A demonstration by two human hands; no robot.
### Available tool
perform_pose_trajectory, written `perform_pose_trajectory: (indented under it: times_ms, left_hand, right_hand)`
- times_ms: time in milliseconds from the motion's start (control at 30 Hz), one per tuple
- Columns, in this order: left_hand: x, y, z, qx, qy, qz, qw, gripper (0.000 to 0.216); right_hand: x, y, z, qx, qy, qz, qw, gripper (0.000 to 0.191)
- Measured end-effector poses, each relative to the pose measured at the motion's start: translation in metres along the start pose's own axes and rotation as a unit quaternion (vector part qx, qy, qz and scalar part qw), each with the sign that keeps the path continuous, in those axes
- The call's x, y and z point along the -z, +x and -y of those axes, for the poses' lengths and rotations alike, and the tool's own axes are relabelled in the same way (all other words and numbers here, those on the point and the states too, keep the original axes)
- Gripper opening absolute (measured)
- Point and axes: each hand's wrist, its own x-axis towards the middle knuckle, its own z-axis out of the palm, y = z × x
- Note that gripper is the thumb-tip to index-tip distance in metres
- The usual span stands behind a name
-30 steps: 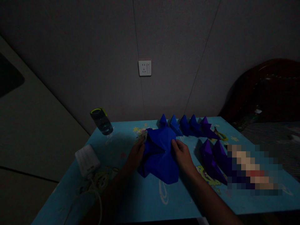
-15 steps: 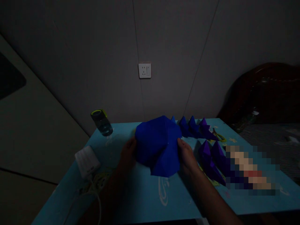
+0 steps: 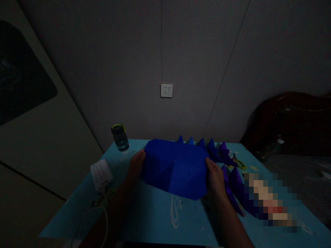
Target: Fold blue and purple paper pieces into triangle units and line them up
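Note:
A large sheet of creased blue paper (image 3: 176, 167) is spread wide above the light blue table (image 3: 155, 220). My left hand (image 3: 136, 164) grips its left edge and my right hand (image 3: 215, 174) grips its right edge, fingers closed on the paper. Behind the sheet, a row of small folded blue and purple paper shapes (image 3: 207, 146) stands along the table's far side. More purple folded shapes (image 3: 234, 184) lie just right of my right hand.
A small bottle with a green-rimmed cap (image 3: 120, 137) stands at the table's far left corner. A white power adapter (image 3: 101, 174) with a cable lies at the left edge. A wall socket (image 3: 167, 90) is on the wall behind. A dark wooden headboard (image 3: 289, 120) is at right.
The blue paper went from a crumpled, folded bundle on the table to a sheet opened wide. My hands moved apart with its edges, and the view tilted slightly.

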Motion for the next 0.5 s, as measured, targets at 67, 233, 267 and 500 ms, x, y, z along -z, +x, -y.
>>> perform_pose_trajectory:
  times_ms: [67,233,267,500]
  left_hand:
    - [-0.001,-0.002,-0.006,-0.014,-0.001,0.000,1.000,0.056]
    - [-0.002,-0.005,-0.028,-0.052,0.030,-0.038,0.998,0.053]
    - [-0.001,-0.007,-0.032,-0.054,0.033,-0.044,0.997,0.053]
    - [0.019,-0.061,-0.048,-0.115,0.127,-0.182,0.968,0.061]
  right_hand:
    - [0.003,-0.016,0.004,0.004,-0.028,0.031,0.999,0.041]
    - [0.008,-0.065,0.020,-0.080,-0.096,0.191,0.974,0.054]
    - [0.008,-0.071,0.022,-0.071,-0.115,0.216,0.967,0.049]
    - [0.002,-0.043,0.028,0.068,-0.236,0.145,0.958,0.045]
